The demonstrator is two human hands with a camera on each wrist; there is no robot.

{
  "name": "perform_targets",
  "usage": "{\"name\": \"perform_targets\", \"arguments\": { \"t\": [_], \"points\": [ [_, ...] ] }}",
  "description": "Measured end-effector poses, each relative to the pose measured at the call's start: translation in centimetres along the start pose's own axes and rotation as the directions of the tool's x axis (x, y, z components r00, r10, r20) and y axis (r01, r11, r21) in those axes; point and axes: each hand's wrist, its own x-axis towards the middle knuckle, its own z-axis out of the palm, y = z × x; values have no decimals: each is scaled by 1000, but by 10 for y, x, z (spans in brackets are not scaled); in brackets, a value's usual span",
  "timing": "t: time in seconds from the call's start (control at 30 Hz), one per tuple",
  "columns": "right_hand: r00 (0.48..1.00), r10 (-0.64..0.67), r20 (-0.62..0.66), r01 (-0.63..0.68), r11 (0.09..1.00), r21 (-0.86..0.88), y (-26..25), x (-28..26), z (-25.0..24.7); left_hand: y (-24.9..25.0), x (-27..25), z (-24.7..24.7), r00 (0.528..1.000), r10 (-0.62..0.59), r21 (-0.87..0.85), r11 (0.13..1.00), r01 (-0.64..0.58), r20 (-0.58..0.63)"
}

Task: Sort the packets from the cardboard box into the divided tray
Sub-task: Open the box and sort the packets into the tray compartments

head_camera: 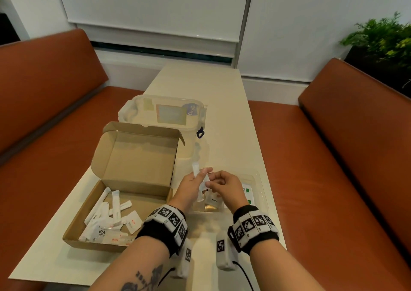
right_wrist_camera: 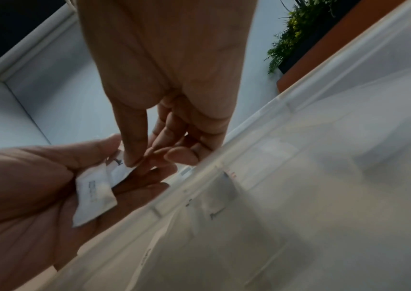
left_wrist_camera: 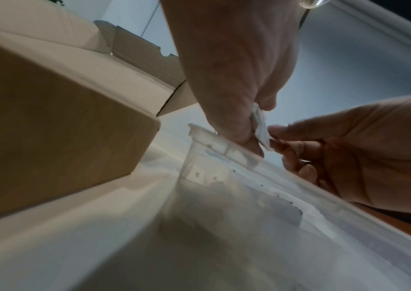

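Overhead, from the head camera, both hands meet above the clear divided tray (head_camera: pixel 262 193), just right of the open cardboard box (head_camera: pixel 124 201). The left hand (head_camera: pixel 191 188) holds a few white packets (head_camera: pixel 196 170) fanned upward between thumb and fingers, and the right hand (head_camera: pixel 224 187) curls in to pinch one of them at its edge. More packets (head_camera: pixel 111 219) lie loose in the box; a few already sit in the tray. A lidded plastic tub (head_camera: pixel 164 112) stands behind the box on the table (head_camera: pixel 200 86).

Next, the left wrist camera shows the left thumb and forefinger pressed together on a thin, crumpled white packet (left_wrist_camera: pixel 260 126), the right hand's fingertips (left_wrist_camera: pixel 277 130) touching its free end.

Finally, the right wrist camera shows two small flat packets (right_wrist_camera: pixel 97 193) resting against the left palm (right_wrist_camera: pixel 30 187) while the right thumb (right_wrist_camera: pixel 134 145) presses one down.

These sachets look very light, limp and thin, likely slick when stacked, so two may well lift together. Taking one by a sealed corner and sliding it sideways off its neighbour seems the safest hold.
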Motion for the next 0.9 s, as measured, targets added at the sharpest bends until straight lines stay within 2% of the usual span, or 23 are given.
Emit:
{"name": "perform_targets", "arguments": {
  "t": [0.13,0.23,0.3,0.37,0.43,0.5,0.6,0.7,0.8,0.9],
  "points": [
    [993,-7,-119,10,1000,24,3,3,-7,-1,3,3,989,21,-3,1000,-21,-149],
    [977,-14,-214,24,999,44,7,5,-14,-3,5,4,981,19,-72,997,-34,-196],
    [967,-15,-253,33,997,68,8,7,-17,-4,5,2,977,50,18,999,-47,-206],
    [964,-9,-266,31,996,79,9,7,-18,-5,5,1,977,116,219,973,-75,-181],
    [969,-2,-248,22,997,78,9,7,-18,-7,4,3,978,160,357,928,-103,-134],
    [977,-19,-215,23,1000,15,7,6,-18,-7,5,4,974,180,433,895,-104,-138],
    [979,-140,-151,99,962,-253,-2,7,-19,-6,7,4,973,197,552,828,-99,-121],
    [978,-208,1,185,867,-464,-17,12,-20,-2,6,5,976,215,655,744,-134,-44],
    [983,-175,56,174,785,-595,-22,13,-19,0,6,6,970,240,643,750,-154,-49],
    [992,-113,57,123,762,-635,-15,9,-21,-2,6,3,965,245,609,781,-139,-94]
  ]
}}
